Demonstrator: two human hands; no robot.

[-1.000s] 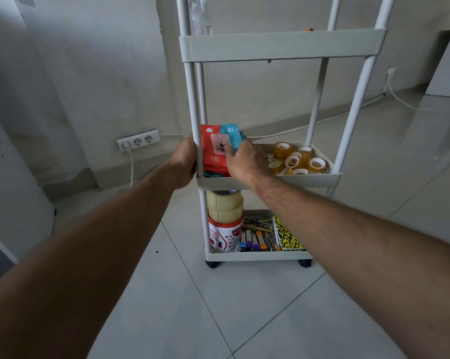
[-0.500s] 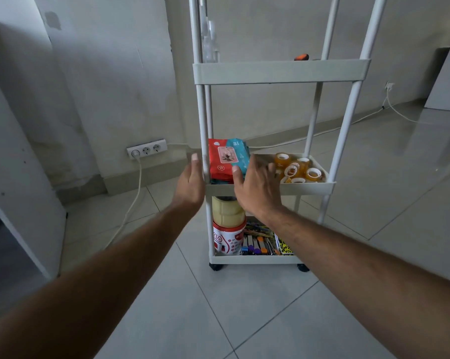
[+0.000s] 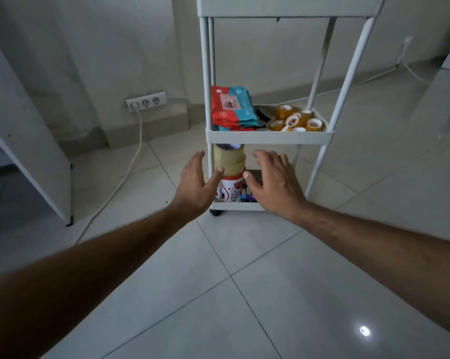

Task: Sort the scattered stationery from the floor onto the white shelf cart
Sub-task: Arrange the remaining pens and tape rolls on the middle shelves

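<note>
Now both hands hover empty before the white shelf cart [image 3: 269,137], left hand [image 3: 196,185] and right hand [image 3: 275,183] with fingers spread wide; red-and-teal packets [image 3: 231,108] lean on its middle shelf and could topple if the cart is bumped.

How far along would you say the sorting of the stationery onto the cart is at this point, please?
Mostly done, it seems: red and teal packets and small tape rolls fill the middle shelf, and big tape rolls stand below. Both hands are open, holding nothing. No stationery shows on the visible floor.
</note>
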